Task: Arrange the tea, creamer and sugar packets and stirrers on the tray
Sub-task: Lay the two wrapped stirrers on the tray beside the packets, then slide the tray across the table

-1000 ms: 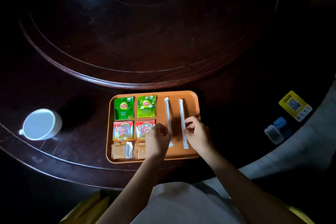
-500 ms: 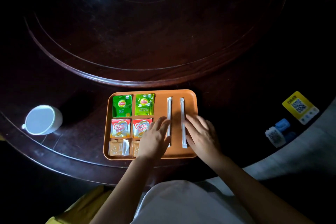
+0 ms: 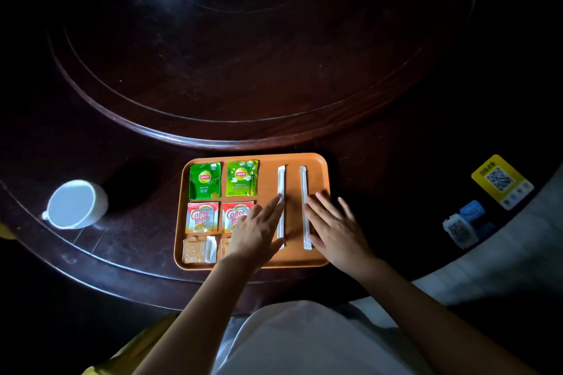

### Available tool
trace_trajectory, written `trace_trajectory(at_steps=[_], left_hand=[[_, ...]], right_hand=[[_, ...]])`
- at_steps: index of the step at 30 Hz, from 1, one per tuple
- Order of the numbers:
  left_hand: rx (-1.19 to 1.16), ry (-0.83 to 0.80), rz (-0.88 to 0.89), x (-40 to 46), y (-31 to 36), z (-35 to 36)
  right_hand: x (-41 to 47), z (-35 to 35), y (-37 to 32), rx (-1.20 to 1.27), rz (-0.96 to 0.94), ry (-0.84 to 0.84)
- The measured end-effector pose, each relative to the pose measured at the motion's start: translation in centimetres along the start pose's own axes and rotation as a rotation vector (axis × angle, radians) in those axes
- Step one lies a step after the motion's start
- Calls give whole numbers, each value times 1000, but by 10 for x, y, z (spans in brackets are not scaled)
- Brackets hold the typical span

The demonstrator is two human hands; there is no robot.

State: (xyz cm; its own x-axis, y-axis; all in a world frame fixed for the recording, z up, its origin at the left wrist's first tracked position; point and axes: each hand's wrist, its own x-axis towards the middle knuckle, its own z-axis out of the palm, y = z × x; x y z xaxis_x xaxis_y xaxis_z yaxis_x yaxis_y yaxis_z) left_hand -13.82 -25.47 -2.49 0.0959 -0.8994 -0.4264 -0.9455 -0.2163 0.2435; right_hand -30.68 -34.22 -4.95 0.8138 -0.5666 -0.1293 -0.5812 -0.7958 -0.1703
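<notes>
An orange tray lies at the table's near edge. Two green tea packets sit in its top row. Below them lie two red creamer packets, then a tan sugar packet; a second sugar packet is mostly hidden under my left hand. Two white wrapped stirrers lie parallel on the tray's right half. My left hand rests flat beside the left stirrer, fingers spread. My right hand lies flat beside the right stirrer, holding nothing.
A white cup stands on the dark wooden table left of the tray. A raised round turntable fills the table behind the tray. A yellow QR-code stand and a blue-and-white item sit at the right.
Both hands went from curled fingertips pinching at the stirrers to flat, spread fingers beside them. The stirrers now lie straight and parallel.
</notes>
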Motion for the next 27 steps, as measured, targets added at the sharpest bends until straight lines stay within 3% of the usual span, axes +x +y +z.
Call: trace_trajectory(at_steps=[4,10,12,15,17,19,24,27], left_hand=[[-12,20,-33,-4,2,-1],[-92,431,117,-23,-22,-15],[-132,562,27,-34,-43,-18],[-223,661,-330,-51,-82,-21],[-253,613,-556,-60,-100,-21],[-265,516,-674,-64,-111,-21],[-233,287,-748,-59,-125,-13],[-284,282,-757,-54,-127,-12]], right_hand=[[-1,-2,-2,37,9,51],[-4,-8,-1,153,109,236],[-4,-7,1,214,211,226],[-2,-7,3,314,381,193],[1,-9,1,303,459,134],[6,-13,-3,257,540,69],[19,-20,-17,111,662,-50],[27,-19,-23,108,718,-43]])
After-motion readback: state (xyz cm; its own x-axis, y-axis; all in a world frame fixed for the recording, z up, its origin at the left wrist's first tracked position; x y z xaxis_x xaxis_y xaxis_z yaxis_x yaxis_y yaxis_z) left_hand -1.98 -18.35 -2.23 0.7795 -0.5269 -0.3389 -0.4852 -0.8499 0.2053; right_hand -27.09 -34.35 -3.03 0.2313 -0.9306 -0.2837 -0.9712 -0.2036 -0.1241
